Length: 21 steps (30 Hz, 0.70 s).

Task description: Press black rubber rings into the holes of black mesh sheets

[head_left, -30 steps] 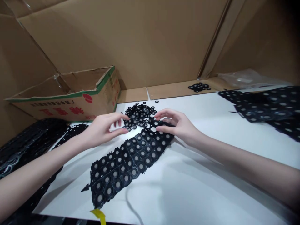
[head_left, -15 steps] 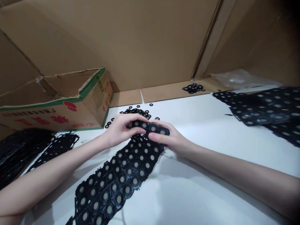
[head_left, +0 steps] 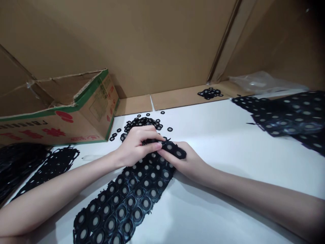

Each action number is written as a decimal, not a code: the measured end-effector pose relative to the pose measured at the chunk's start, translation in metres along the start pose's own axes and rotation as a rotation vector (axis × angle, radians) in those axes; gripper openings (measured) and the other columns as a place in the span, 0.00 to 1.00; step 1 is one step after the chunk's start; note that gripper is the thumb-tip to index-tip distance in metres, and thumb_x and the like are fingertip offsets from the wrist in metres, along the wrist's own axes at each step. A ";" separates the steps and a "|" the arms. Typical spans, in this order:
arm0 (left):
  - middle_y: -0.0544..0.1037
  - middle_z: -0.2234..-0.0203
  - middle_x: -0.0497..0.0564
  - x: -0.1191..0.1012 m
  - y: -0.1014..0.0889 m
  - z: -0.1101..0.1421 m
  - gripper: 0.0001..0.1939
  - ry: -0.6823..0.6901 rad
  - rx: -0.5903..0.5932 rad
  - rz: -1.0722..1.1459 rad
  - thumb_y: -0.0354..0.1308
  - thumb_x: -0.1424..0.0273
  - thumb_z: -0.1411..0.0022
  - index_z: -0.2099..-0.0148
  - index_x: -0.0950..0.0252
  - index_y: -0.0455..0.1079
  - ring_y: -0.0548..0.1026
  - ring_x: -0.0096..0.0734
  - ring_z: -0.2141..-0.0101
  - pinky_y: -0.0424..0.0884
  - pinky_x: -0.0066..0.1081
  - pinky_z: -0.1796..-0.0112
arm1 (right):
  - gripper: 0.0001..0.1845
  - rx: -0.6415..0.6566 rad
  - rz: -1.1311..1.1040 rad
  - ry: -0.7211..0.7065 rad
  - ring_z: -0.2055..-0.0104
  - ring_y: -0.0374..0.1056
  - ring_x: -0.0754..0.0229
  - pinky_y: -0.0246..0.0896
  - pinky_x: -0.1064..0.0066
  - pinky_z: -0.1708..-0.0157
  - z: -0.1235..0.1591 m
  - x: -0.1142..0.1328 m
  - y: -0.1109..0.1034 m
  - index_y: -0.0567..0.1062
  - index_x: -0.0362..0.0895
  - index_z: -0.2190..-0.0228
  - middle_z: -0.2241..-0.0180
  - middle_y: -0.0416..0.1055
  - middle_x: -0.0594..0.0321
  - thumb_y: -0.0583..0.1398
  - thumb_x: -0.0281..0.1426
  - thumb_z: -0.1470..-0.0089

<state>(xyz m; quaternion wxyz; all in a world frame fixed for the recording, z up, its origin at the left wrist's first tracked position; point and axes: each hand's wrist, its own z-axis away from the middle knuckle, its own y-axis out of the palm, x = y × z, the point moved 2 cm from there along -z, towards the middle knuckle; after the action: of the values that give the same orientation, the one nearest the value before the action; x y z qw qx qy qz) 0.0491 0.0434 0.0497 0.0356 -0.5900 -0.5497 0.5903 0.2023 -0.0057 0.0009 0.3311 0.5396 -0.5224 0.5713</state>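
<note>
Fingers, L hand [head_left: 137,146]: thumb & forefinger closed in a pinch on raised far end of blk disc sheet [head_left: 130,202]; other fingers curled, partly hidden. Fingers, R hand [head_left: 189,159]: grasping same end, thumb on near side, the rest behind sheet & mostly out of sight. Hands v. close together, L thumb tip by R thumb tip; whether they touch, can't tell.

Item 1: blk disc sheet, 1 pc. Round cells w/ pale grey ctrs, in rows; ragged edges. Lies diag. on wht tabletop [head_left: 215,210], from lower L-ctr up to both hands; near end cut off by frame.

Item 2: ring pile [head_left: 143,122], sm. blk pcs w/ pale ctrs, just beyond L hand; a few loose around it.

Item 3: back pile [head_left: 209,93], same type, smaller, on brn cardboard strip [head_left: 175,98] at rear.

Item 4: open carton [head_left: 95,108], rear L; grn rim, red & blk print.

Item 5: perforated blk piece [head_left: 59,162], L side, nr L forearm; blk bundle [head_left: 17,162] next to it, far L.

Item 6: R-side sheets [head_left: 286,117], blk w/ pale discs, overlapping.

Item 7: clear plastic bag [head_left: 264,82], rear R, crumpled.

Item 8: cardboard walls [head_left: 152,44], brn, at back & sides.
</note>
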 end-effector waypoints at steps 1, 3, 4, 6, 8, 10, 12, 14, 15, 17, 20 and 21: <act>0.75 0.73 0.51 0.001 0.001 -0.001 0.11 -0.013 0.007 0.016 0.56 0.68 0.39 0.63 0.67 0.77 0.71 0.31 0.69 0.64 0.29 0.66 | 0.18 -0.001 0.005 0.007 0.77 0.47 0.67 0.46 0.73 0.78 0.000 0.000 0.000 0.58 0.45 0.81 0.80 0.51 0.70 0.56 0.40 0.47; 0.74 0.74 0.50 0.002 0.002 -0.003 0.11 -0.046 0.016 0.058 0.56 0.68 0.40 0.64 0.68 0.77 0.70 0.31 0.71 0.63 0.29 0.68 | 0.19 0.003 0.015 0.014 0.78 0.46 0.67 0.45 0.72 0.79 0.000 0.000 -0.001 0.57 0.45 0.81 0.80 0.49 0.70 0.56 0.41 0.47; 0.74 0.75 0.50 0.003 0.002 -0.003 0.11 -0.062 0.015 0.083 0.56 0.68 0.40 0.65 0.69 0.77 0.70 0.31 0.71 0.63 0.29 0.68 | 0.19 0.008 0.022 0.015 0.78 0.45 0.67 0.44 0.72 0.79 0.000 0.000 -0.001 0.56 0.45 0.82 0.81 0.48 0.70 0.56 0.41 0.47; 0.73 0.77 0.49 0.003 0.002 -0.005 0.10 -0.093 0.011 0.135 0.57 0.68 0.42 0.66 0.69 0.77 0.69 0.30 0.72 0.62 0.29 0.69 | 0.20 0.017 0.029 0.008 0.78 0.44 0.67 0.44 0.72 0.80 0.000 0.002 -0.001 0.55 0.46 0.82 0.81 0.47 0.70 0.56 0.41 0.47; 0.72 0.78 0.49 0.004 0.002 -0.005 0.09 -0.123 0.006 0.192 0.57 0.69 0.43 0.68 0.69 0.77 0.69 0.28 0.74 0.62 0.28 0.71 | 0.21 0.020 0.025 -0.006 0.79 0.43 0.68 0.43 0.72 0.81 0.000 0.003 -0.001 0.54 0.46 0.83 0.82 0.46 0.71 0.56 0.41 0.48; 0.73 0.78 0.48 0.004 0.002 -0.005 0.09 -0.162 0.014 0.247 0.57 0.70 0.43 0.69 0.68 0.77 0.69 0.27 0.75 0.62 0.28 0.72 | 0.21 0.023 0.014 -0.023 0.80 0.43 0.68 0.43 0.73 0.81 -0.001 0.004 -0.001 0.54 0.46 0.84 0.82 0.45 0.71 0.56 0.41 0.48; 0.73 0.79 0.48 0.005 0.003 -0.004 0.08 -0.205 0.022 0.300 0.58 0.70 0.44 0.71 0.68 0.76 0.68 0.26 0.76 0.62 0.27 0.73 | 0.21 0.029 0.011 -0.037 0.80 0.43 0.68 0.44 0.73 0.81 -0.001 0.003 -0.001 0.54 0.46 0.84 0.83 0.46 0.71 0.56 0.40 0.48; 0.73 0.79 0.48 0.005 0.003 -0.004 0.08 -0.242 0.019 0.358 0.58 0.70 0.45 0.73 0.68 0.76 0.67 0.26 0.77 0.62 0.27 0.74 | 0.20 0.035 0.019 -0.043 0.80 0.44 0.68 0.46 0.73 0.80 -0.001 0.003 -0.001 0.56 0.46 0.84 0.83 0.47 0.71 0.56 0.38 0.48; 0.72 0.80 0.48 0.005 0.003 -0.004 0.09 -0.256 0.016 0.382 0.58 0.70 0.45 0.73 0.68 0.76 0.67 0.25 0.78 0.62 0.27 0.74 | 0.19 0.037 0.024 -0.041 0.80 0.45 0.68 0.46 0.73 0.80 -0.001 0.003 -0.001 0.57 0.46 0.84 0.83 0.48 0.71 0.56 0.38 0.48; 0.72 0.80 0.48 0.005 0.003 -0.004 0.09 -0.268 0.019 0.406 0.59 0.70 0.45 0.73 0.68 0.76 0.67 0.25 0.78 0.62 0.27 0.74 | 0.18 0.044 0.018 -0.022 0.79 0.46 0.68 0.48 0.72 0.79 -0.001 0.004 -0.001 0.59 0.45 0.83 0.83 0.50 0.71 0.57 0.38 0.48; 0.74 0.77 0.48 0.006 0.000 -0.004 0.07 -0.297 0.055 0.448 0.60 0.71 0.46 0.69 0.69 0.78 0.68 0.24 0.77 0.62 0.25 0.75 | 0.17 0.049 -0.070 0.045 0.78 0.52 0.66 0.51 0.72 0.77 0.001 0.005 -0.002 0.63 0.45 0.82 0.82 0.56 0.70 0.59 0.40 0.49; 0.75 0.76 0.48 0.007 -0.001 -0.004 0.06 -0.322 0.072 0.479 0.61 0.72 0.46 0.67 0.69 0.78 0.68 0.24 0.77 0.63 0.25 0.75 | 0.16 0.050 -0.113 0.069 0.77 0.55 0.65 0.54 0.71 0.76 0.001 0.006 -0.002 0.65 0.45 0.81 0.81 0.58 0.69 0.59 0.41 0.50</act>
<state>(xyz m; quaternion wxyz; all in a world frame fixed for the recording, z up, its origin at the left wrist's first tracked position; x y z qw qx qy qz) 0.0491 0.0512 0.0466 -0.1717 -0.6002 -0.3720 0.6869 0.2038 -0.0075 0.0070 0.3671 0.5563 -0.4649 0.5828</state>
